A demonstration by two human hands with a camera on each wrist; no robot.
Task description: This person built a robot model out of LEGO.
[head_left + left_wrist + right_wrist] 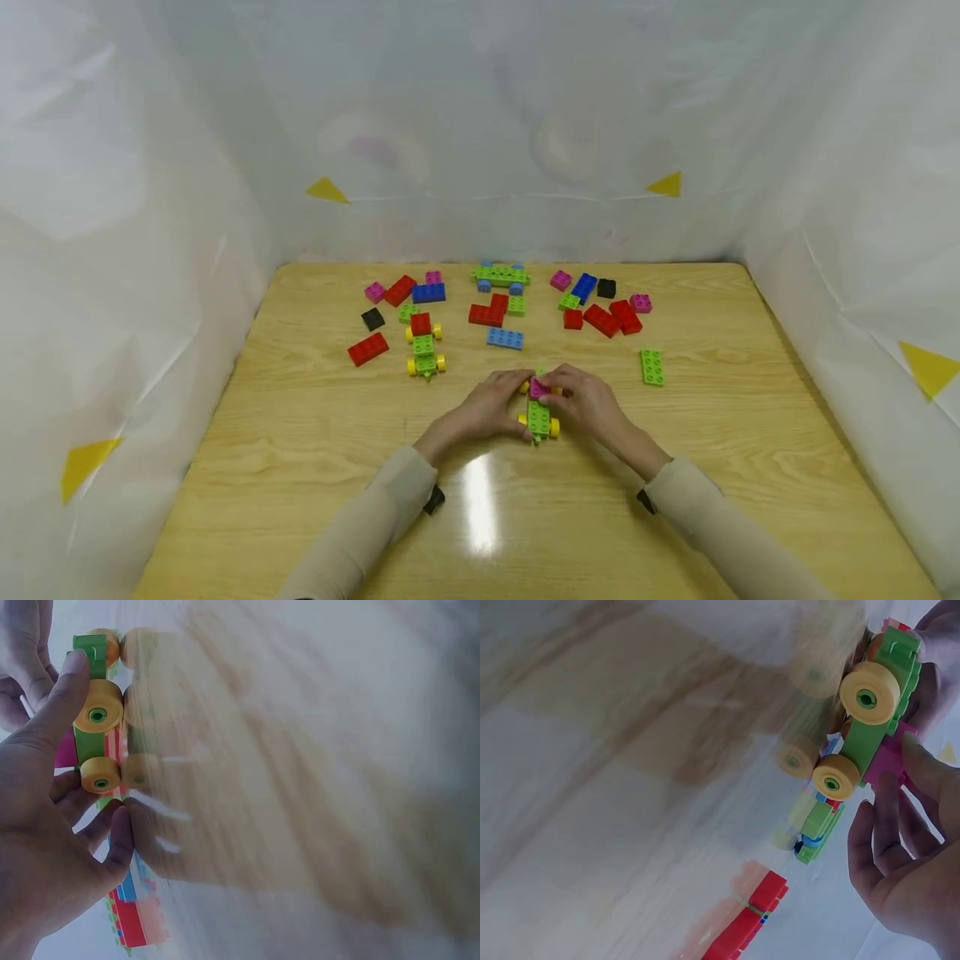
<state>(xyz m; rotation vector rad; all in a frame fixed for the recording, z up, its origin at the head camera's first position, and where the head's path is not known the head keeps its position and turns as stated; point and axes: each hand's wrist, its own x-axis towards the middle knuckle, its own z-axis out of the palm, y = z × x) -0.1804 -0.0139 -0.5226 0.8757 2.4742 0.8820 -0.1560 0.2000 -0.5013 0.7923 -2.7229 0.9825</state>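
Note:
A green toy car base with yellow wheels (538, 420) stands on the table between both hands. My left hand (487, 407) holds it from the left side, thumb at its near end and fingers by the far wheels. On the car's far part sits a magenta brick (537, 389), which my right hand (588, 406) pinches between thumb and fingers. The right wrist view shows the magenta brick (887, 761) against the top of the car; whether it is fully pressed down I cannot tell. In the left wrist view the thumb lies along the car's side above a yellow wheel (100, 706).
Left of the hands stands another yellow-wheeled car (424, 354) carrying green and red bricks. A blue-wheeled green car (501, 276) is at the back. Loose bricks lie around, including a light blue brick (506, 338), a green brick (652, 367) and a red brick (368, 349).

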